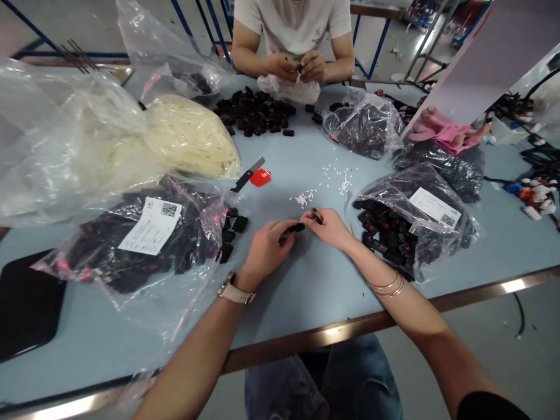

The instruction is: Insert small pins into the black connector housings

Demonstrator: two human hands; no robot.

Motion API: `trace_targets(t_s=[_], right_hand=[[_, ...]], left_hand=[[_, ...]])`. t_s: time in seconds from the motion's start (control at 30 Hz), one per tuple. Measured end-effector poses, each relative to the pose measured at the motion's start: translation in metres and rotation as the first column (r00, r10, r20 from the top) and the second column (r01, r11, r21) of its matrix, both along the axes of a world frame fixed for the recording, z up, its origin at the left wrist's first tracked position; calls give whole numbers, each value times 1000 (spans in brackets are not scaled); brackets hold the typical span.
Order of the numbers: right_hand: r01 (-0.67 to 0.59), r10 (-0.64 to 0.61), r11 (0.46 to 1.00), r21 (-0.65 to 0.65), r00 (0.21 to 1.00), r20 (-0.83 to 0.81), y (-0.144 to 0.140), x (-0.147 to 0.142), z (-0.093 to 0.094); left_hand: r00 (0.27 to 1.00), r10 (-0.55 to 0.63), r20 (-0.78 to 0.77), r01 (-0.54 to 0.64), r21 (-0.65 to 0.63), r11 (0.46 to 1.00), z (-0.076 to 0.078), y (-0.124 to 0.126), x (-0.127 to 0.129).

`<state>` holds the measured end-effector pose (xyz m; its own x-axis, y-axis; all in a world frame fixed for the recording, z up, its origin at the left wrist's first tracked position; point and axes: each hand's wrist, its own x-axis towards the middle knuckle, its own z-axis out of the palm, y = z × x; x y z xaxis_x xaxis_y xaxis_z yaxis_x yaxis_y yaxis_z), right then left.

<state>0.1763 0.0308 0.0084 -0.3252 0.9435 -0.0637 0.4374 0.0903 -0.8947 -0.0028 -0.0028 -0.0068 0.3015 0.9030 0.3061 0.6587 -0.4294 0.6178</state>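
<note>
A small black plastic connector [296, 227] is pinched at both ends by the left hand [266, 249] and right hand [331, 227], fingers closed on it. It is judged light, rigid, slightly slick; best gripped by its flat sides, low over the pale blue bench [306, 175].

Both forearms come in from the lower edge and meet near the middle. The left hand [266, 248] lies palm down with its fingers curled, a watch on its wrist. The right hand [331, 227] faces it, thumb and fingertips pinched together, two thin bangles on its wrist. The fingertips of both hands almost touch.
</note>
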Motion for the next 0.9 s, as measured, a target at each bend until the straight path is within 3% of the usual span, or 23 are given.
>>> trace_targets(t_s=[0.23,0.47,0.67,0.9], right_hand=[[30,-35,998,-54,997,-76,-1,-3,0],[15,-25,996,-87,992,-121,2,3,0],[-79,79,997,10,994,-76,0,3,-1],[-109,99,989,104,990,104,0,-3,5]], left_hand=[[999,-27,-39,29,50,998,0,-1,2],[1000,13,2,-13,-82,997,-3,2,0],[999,33,31,-28,-154,988,-1,3,-1],[998,49,36,-42,-188,981,4,3,0]])
